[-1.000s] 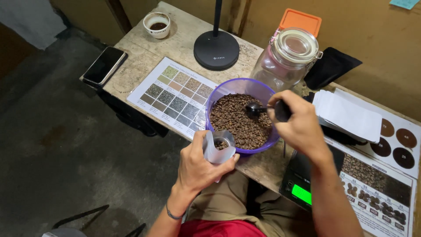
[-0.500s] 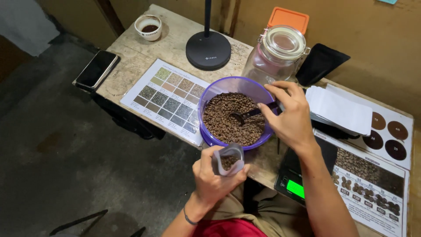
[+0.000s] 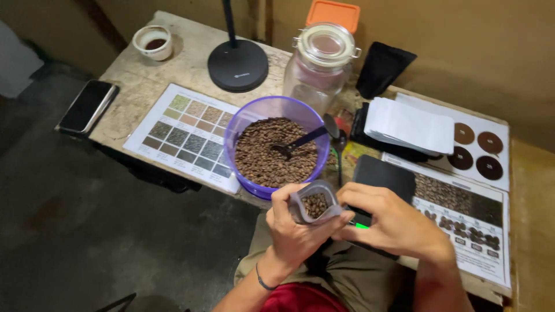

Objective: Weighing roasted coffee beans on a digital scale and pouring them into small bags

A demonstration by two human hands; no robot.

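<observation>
- Left hand point(image 3: 298, 231), lower centre of frame, fingers curled tight in a grip, wrist bent upward.
- Right hand point(image 3: 393, 222), just right of it, fingertips pinching inward.

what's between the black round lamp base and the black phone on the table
In the head view, the colour swatch chart lies between the black round lamp base and black phone, nearer the person; otherwise bare tabletop.

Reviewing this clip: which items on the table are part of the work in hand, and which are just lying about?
In use:
- small grey pouch part-filled with beans, held by left hand and right hand
- purple bowl of beans
- dark scoop resting in it

Lying about:
- phone
- white cup
- lamp base
- glass jar
- colour chart
- white pouches
</observation>
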